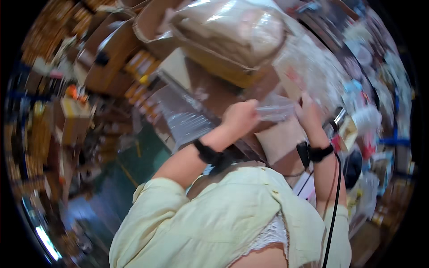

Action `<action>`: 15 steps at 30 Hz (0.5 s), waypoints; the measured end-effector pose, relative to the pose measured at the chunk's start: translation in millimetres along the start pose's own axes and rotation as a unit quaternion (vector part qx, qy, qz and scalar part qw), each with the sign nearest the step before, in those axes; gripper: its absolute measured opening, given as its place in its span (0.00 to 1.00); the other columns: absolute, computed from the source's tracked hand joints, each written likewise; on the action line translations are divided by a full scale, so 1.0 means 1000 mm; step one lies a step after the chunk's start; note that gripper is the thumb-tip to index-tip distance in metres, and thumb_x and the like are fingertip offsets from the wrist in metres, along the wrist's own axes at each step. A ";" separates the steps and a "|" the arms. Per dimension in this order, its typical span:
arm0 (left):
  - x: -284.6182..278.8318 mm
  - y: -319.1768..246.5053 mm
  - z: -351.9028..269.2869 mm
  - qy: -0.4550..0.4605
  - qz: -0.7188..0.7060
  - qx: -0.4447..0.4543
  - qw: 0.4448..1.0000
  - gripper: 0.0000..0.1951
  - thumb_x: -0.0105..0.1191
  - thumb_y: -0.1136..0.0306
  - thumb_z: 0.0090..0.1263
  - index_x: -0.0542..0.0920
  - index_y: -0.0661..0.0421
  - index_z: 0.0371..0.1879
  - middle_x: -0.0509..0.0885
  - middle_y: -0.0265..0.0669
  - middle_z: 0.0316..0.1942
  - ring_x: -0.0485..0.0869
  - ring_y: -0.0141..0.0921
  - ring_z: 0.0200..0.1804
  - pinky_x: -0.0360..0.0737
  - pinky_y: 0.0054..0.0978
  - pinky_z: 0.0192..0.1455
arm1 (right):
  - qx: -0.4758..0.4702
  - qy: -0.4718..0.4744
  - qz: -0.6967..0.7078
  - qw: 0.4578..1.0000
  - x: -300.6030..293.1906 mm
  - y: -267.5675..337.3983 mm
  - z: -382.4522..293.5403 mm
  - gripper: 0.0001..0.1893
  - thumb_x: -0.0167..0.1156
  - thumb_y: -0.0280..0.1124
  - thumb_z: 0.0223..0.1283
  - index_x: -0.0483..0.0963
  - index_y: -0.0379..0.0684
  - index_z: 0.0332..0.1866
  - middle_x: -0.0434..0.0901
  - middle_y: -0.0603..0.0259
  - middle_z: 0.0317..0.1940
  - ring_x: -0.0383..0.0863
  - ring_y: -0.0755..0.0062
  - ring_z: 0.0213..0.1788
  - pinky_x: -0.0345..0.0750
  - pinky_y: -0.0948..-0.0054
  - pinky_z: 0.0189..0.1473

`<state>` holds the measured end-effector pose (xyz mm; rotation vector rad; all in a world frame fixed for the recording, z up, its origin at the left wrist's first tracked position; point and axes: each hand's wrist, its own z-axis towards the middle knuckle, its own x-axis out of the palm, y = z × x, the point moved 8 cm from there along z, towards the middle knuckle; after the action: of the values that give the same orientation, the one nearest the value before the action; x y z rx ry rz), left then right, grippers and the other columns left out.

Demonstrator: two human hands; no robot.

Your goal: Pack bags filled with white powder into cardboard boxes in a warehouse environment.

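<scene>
A narrow piece of clear plastic film [275, 112], perhaps a small bag, stretches between my two hands. My left hand [242, 114] is closed around its left end in a fist. At the other end, my right hand [309, 112] pinches the film, though blur softens the fingertips. Below the film is a brown cardboard piece [281, 139]. Sheets of clear plastic [184, 115] lie left of my left wrist. Beyond my hands sits a cardboard box [214, 63] with a large clear plastic bag [231, 26] bulging from its top.
Crumpled clear plastic [310, 63] spreads over the right side. A black cable [336, 201] runs from the strap [320, 153] on my right wrist. Tall open cartons [112, 57] stand at the upper left, above a green floor [134, 160]. Mixed packaged goods crowd the right edge.
</scene>
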<state>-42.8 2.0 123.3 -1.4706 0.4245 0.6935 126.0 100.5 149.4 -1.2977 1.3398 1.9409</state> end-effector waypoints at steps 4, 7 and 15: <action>0.028 0.021 -0.009 0.080 0.066 0.001 0.995 0.09 0.54 0.70 0.48 0.70 0.55 0.27 0.75 0.44 0.28 0.74 0.45 0.33 0.70 0.38 0.32 | -0.065 -0.088 -0.028 0.994 -0.012 0.018 -0.008 0.05 0.50 0.26 0.47 0.69 0.42 0.32 0.74 0.51 0.26 0.75 0.51 0.30 0.71 0.61 0.31; 0.007 -0.040 -0.009 -0.062 0.135 0.213 0.966 0.29 0.60 0.71 0.42 0.68 0.51 0.49 0.69 0.42 0.46 0.69 0.43 0.49 0.67 0.36 0.48 | -0.080 -0.062 -0.109 0.989 0.007 0.021 -0.019 0.06 0.48 0.27 0.49 0.70 0.42 0.33 0.76 0.55 0.27 0.76 0.56 0.31 0.72 0.63 0.32; 0.075 -0.021 0.018 0.112 0.175 0.239 0.949 0.12 0.53 0.71 0.49 0.71 0.51 0.33 0.74 0.37 0.34 0.75 0.40 0.34 0.71 0.34 0.31 | -0.101 -0.074 -0.096 0.988 0.035 0.029 -0.050 0.04 0.48 0.27 0.45 0.67 0.43 0.29 0.71 0.63 0.21 0.74 0.65 0.26 0.70 0.67 0.27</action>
<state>23.8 32.6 91.7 -1.0195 0.9756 0.6432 109.7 38.6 128.6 -1.2934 0.9316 2.0318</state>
